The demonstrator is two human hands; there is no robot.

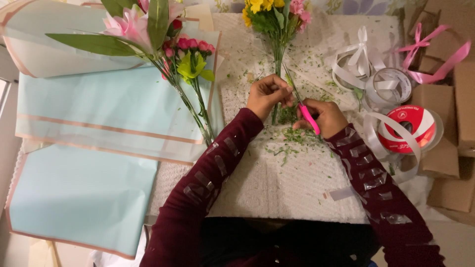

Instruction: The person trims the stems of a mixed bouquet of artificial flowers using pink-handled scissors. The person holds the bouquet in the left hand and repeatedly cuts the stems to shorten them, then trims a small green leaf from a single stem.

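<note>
Small bouquet [277,20] lies mid-table, stems running far-to-near toward the person. Left hand [267,94] pinches the stem ends just left of the blades. Right hand [324,116] grips pink-handled scissors [303,106], blades angled far-left across the stems, right hand nearer the cut.

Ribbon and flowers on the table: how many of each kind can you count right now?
Flower bunches: 2, one pink, one yellow
Ribbon spools: 2, one red, one clear
Pink ribbon bows: 1
Scissors: 1
Total: 6
</note>
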